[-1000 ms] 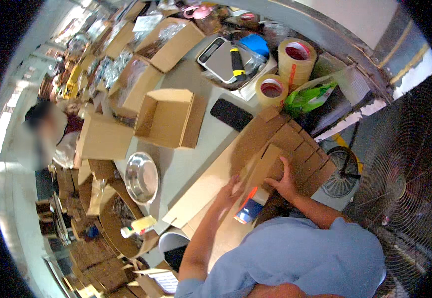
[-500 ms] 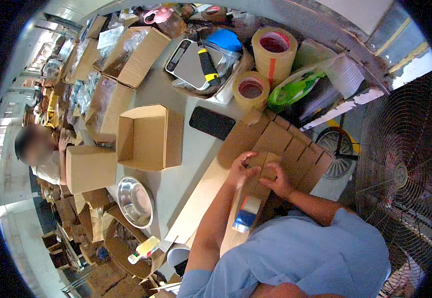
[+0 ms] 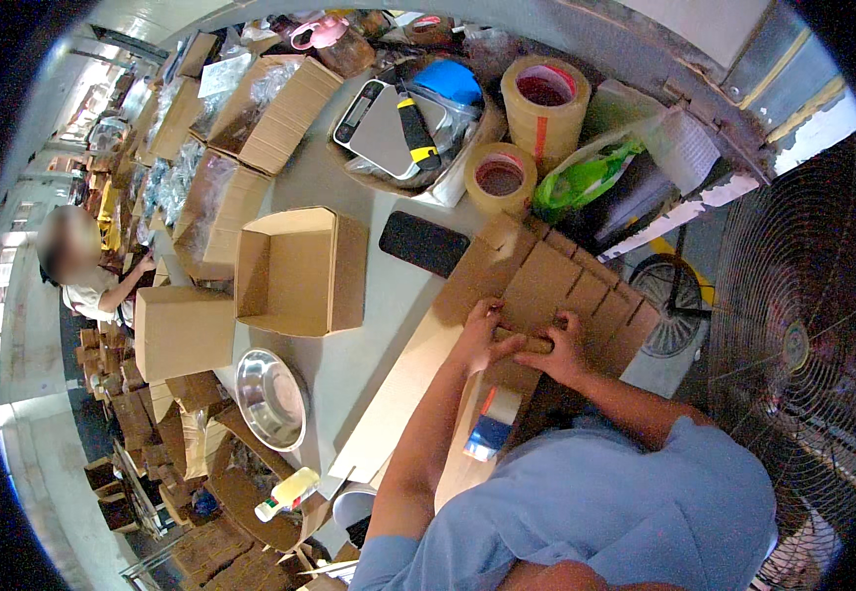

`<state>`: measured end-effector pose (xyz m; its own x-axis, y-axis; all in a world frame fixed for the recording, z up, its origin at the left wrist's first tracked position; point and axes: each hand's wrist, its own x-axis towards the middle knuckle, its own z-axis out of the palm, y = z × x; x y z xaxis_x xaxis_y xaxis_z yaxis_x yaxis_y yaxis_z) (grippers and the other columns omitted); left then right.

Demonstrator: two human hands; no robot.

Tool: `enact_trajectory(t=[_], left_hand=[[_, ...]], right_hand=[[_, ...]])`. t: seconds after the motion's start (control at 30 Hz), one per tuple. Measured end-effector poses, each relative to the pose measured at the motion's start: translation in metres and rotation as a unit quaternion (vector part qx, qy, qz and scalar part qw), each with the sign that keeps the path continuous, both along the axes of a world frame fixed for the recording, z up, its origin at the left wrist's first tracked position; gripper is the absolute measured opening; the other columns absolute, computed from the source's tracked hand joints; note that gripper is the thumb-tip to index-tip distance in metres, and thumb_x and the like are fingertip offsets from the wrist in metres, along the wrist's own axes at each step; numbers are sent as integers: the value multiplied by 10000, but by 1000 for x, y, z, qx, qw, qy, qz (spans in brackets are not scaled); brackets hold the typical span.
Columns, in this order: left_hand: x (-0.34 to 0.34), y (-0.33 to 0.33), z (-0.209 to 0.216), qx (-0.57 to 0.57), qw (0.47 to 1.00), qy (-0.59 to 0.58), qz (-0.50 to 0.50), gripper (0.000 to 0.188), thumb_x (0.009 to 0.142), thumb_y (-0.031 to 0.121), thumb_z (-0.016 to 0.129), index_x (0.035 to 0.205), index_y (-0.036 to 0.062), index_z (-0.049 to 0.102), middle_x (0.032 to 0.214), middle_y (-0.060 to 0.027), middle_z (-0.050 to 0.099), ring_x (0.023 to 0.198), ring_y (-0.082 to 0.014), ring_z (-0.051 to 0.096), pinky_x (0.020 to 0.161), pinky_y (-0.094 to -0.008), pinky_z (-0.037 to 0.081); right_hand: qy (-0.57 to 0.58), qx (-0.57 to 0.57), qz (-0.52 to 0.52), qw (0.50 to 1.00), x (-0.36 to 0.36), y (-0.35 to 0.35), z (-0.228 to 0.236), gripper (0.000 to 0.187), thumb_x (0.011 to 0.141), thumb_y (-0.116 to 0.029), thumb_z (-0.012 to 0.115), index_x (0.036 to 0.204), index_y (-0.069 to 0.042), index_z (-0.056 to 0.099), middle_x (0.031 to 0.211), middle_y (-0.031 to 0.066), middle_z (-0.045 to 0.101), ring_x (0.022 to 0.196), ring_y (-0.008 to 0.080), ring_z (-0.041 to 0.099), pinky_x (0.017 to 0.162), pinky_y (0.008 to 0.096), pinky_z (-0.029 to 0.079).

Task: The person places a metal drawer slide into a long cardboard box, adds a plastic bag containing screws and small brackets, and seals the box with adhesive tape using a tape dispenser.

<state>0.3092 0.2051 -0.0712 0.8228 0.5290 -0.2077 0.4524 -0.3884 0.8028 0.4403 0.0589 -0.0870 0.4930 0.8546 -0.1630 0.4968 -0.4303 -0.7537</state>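
Observation:
Both my hands grip a narrow folded piece of cardboard (image 3: pixel 526 342), holding it between them above a larger brown cardboard sheet. My left hand (image 3: pixel 484 337) has its fingers curled round the left end, the thumb pressed along the near side. My right hand (image 3: pixel 559 352) pinches the other end with bent fingers. Under and beyond them lies slotted cardboard (image 3: pixel 586 281), with several dark slits along its right side. Close to my body, below the hands, a blue and white object with an orange edge (image 3: pixel 488 429), possibly a tape dispenser, rests on cardboard.
A black phone (image 3: pixel 424 244), an open cardboard box (image 3: pixel 290 276) and a steel bowl (image 3: pixel 270 399) are on the table. Wide tape rolls (image 3: pixel 544 113) and a scale (image 3: pixel 389 128) with a cutter on it stand at the back. A large fan (image 3: pixel 792 340) is at right; a co-worker (image 3: pixel 88 286) is far left.
The cardboard between my hands has gone from a wider flat-looking piece to a narrow folded one. My right hand has shifted slightly. The co-worker at the left has moved an arm and turned.

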Motion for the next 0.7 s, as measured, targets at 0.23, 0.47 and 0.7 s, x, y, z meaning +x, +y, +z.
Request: enact_trajectory(t=[0.23,0.47,0.7], left_hand=[[4,-19,-14,-180,968,-108,137,323,703,242,747,834,-14,598,1112,-157,517,1063,-264,484,899,-320,397],[2,-31,-19,-256,957,0,136,212,740,181,713,827,20,606,831,-103,584,863,-185,538,780,-318,422],[10,-50,-7,-129,988,-73,32,150,822,156,614,858,10,606,807,-130,599,769,-218,563,695,-323,442]], right_hand=[[328,17,-116,937,8,8,7,369,649,-85,760,948,-64,546,1026,78,472,985,204,451,853,339,394],[207,114,184,954,5,13,100,282,671,-184,727,888,-46,610,873,109,592,872,273,565,804,350,445],[80,-11,622,779,-44,11,104,343,741,-341,613,994,-118,677,884,151,655,797,338,622,734,426,481]])
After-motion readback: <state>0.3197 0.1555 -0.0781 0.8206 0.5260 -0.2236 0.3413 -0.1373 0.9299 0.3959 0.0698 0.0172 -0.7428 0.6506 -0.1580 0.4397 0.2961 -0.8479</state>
